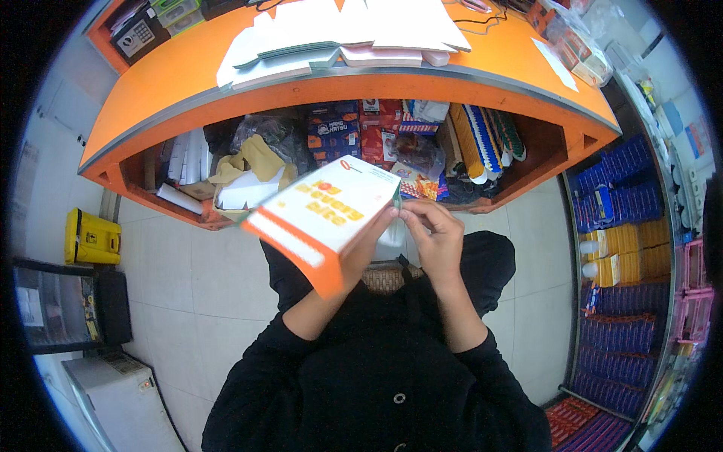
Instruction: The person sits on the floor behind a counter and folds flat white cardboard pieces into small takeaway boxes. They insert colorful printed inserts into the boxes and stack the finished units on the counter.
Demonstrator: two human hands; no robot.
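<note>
A white and orange printed paper carton (pixel 324 207) is held in the air over my lap, tilted, its orange end toward the lower left. My left hand (pixel 367 252) supports it from beneath and along its right side, with the thumb at the right-hand end; most of its fingers are hidden by the carton. At that same end, my right hand (pixel 438 237) is closed in a pinch at the edge by a greenish-grey flap (pixel 395 203). Both thumbs are close together there. Slight blur covers the carton's print.
Ahead stands an orange desk (pixel 173 71) with a pile of flat white carton blanks (pixel 339 34) at its front edge. Its open shelf holds packets and folded cartons (pixel 335 129). Shelves of blue and yellow boxes (pixel 621 256) line the right; a yellow case (pixel 93 236) is at left.
</note>
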